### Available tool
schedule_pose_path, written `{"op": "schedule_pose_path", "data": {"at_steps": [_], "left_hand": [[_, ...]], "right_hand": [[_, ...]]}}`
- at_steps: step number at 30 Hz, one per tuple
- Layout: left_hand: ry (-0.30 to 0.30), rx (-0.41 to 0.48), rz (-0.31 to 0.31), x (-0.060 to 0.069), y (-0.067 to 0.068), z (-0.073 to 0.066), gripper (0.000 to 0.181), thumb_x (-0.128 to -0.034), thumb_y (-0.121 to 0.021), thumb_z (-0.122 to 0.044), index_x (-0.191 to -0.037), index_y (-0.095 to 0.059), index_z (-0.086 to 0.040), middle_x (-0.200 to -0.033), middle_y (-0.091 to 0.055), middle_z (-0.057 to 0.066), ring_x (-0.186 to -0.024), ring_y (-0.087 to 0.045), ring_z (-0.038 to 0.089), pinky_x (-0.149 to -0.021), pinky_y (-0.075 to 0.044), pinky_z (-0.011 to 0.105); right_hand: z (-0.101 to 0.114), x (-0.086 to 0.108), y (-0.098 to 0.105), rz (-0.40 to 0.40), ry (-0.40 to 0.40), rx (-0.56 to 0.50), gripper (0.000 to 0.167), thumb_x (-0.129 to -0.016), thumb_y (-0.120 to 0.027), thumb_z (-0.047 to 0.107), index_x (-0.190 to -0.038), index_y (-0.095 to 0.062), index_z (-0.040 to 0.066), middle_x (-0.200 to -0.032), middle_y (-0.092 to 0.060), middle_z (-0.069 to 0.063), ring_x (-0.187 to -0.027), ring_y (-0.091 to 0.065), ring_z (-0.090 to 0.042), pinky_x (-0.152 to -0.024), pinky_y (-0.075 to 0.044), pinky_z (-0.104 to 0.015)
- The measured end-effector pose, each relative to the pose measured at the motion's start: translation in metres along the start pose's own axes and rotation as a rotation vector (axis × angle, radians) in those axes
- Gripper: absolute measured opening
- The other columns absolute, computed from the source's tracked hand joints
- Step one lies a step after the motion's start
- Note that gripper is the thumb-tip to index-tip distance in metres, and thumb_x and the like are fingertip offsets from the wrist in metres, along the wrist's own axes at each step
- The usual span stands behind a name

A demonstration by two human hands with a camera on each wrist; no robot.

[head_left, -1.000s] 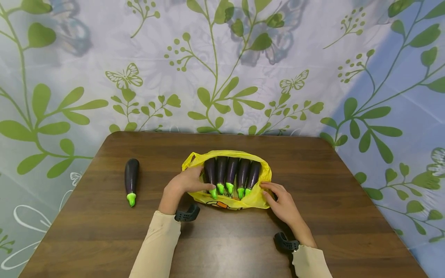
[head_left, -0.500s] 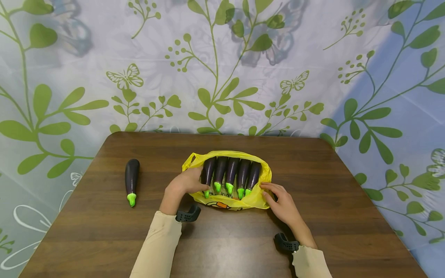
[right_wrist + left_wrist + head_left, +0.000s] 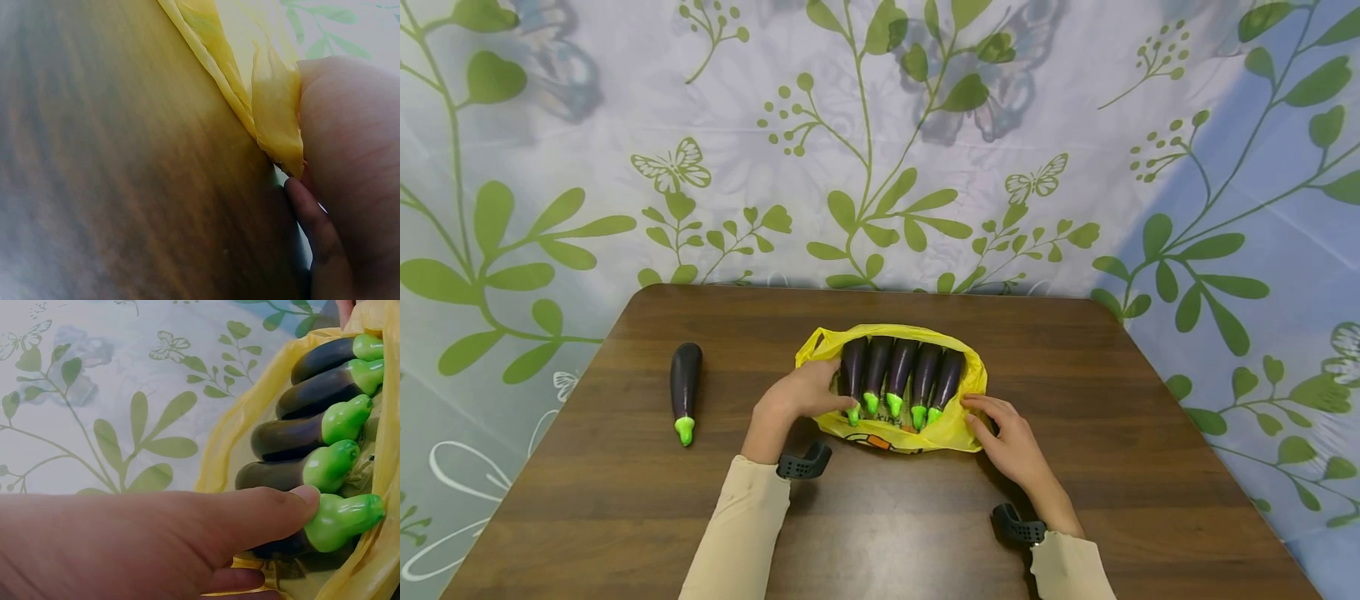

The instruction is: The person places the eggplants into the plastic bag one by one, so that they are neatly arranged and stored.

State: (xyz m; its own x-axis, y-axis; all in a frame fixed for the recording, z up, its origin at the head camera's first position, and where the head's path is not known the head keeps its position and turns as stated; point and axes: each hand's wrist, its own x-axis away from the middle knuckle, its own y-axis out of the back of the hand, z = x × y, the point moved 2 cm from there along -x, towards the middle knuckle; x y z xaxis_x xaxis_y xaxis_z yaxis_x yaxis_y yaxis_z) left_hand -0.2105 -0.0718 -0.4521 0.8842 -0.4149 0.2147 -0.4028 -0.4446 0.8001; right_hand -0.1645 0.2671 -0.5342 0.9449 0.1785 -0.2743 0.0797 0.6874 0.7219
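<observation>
A yellow plastic bag (image 3: pixel 951 433) lies on the table with its mouth held wide. Inside, several eggplants (image 3: pixel 899 371) lie side by side, bright green stem ends toward me. My left hand (image 3: pixel 801 392) reaches in over the bag's left side and grips the leftmost eggplant (image 3: pixel 852 367). In the left wrist view the thumb (image 3: pixel 275 515) presses by its green cap, while the other fingers are mostly hidden beneath. At the bag's right edge, my right hand (image 3: pixel 1011 433) holds the plastic; its fingertips are partly hidden in the right wrist view.
One more eggplant (image 3: pixel 685 387) lies apart on the left of the brown wooden table (image 3: pixel 880 517). Behind the table's far edge hangs a curtain (image 3: pixel 730 167) printed with green leaves and butterflies.
The leftmost eggplant's stem end shifted left in the bag, then slightly back right, with my left thumb on it. My right hand has stayed at the bag's edge.
</observation>
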Motion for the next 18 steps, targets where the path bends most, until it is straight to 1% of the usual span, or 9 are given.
{"op": "schedule_pose_path", "data": {"at_steps": [3,7,10,13,15,18], "left_hand": [[-0.006,0.006,-0.01,0.002,0.003,0.0,0.084,-0.095,-0.076,-0.031,-0.156,-0.034,0.009,-0.15,-0.053,0.024,-0.132,-0.057,0.032,-0.108,-0.048,0.049],[-0.014,0.024,-0.024,0.004,0.006,0.002,0.082,-0.0951,-0.075,-0.03,-0.157,-0.035,0.007,-0.148,-0.056,0.023,-0.131,-0.058,0.034,-0.106,-0.05,0.049],[-0.032,0.029,-0.034,0.005,0.008,0.003,0.073,-0.0946,-0.075,-0.028,-0.151,-0.045,0.006,-0.142,-0.06,0.023,-0.124,-0.062,0.034,-0.101,-0.053,0.049],[-0.055,0.03,-0.043,0.005,0.01,0.003,0.061,-0.0943,-0.075,-0.028,-0.141,-0.055,0.005,-0.136,-0.063,0.022,-0.119,-0.064,0.034,-0.098,-0.054,0.048],[-0.07,0.027,-0.044,0.005,0.011,0.003,0.056,-0.0944,-0.075,-0.028,-0.137,-0.057,0.005,-0.134,-0.064,0.022,-0.118,-0.065,0.035,-0.096,-0.054,0.049],[-0.093,0.033,-0.044,0.006,0.013,0.003,0.059,-0.095,-0.074,-0.027,-0.14,-0.056,0.006,-0.134,-0.064,0.023,-0.118,-0.065,0.036,-0.095,-0.055,0.048]], "right_hand": [[0.0,0.0,0.0,0.001,-0.003,-0.003,0.03,-0.102,-0.067,0.021,-0.13,-0.072,0.01,-0.139,-0.065,-0.011,-0.133,-0.054,-0.038,-0.109,-0.042,-0.062],[0.001,0.0,0.0,0.003,-0.007,-0.005,0.03,-0.102,-0.067,0.021,-0.13,-0.072,0.01,-0.139,-0.065,-0.012,-0.133,-0.054,-0.038,-0.109,-0.042,-0.062],[0.001,0.0,0.0,0.004,-0.009,-0.005,0.031,-0.102,-0.067,0.021,-0.13,-0.071,0.01,-0.139,-0.065,-0.012,-0.133,-0.054,-0.038,-0.11,-0.042,-0.062],[0.0,0.0,0.0,0.003,-0.006,-0.003,0.03,-0.102,-0.067,0.021,-0.13,-0.071,0.01,-0.139,-0.065,-0.012,-0.133,-0.054,-0.038,-0.11,-0.042,-0.062],[0.0,0.0,0.0,0.003,-0.005,-0.003,0.03,-0.102,-0.067,0.021,-0.13,-0.071,0.01,-0.138,-0.066,-0.012,-0.133,-0.054,-0.038,-0.11,-0.042,-0.062],[0.0,0.0,0.0,0.002,-0.004,-0.001,0.031,-0.102,-0.067,0.021,-0.13,-0.071,0.009,-0.138,-0.066,-0.012,-0.133,-0.054,-0.038,-0.11,-0.042,-0.062]]}}
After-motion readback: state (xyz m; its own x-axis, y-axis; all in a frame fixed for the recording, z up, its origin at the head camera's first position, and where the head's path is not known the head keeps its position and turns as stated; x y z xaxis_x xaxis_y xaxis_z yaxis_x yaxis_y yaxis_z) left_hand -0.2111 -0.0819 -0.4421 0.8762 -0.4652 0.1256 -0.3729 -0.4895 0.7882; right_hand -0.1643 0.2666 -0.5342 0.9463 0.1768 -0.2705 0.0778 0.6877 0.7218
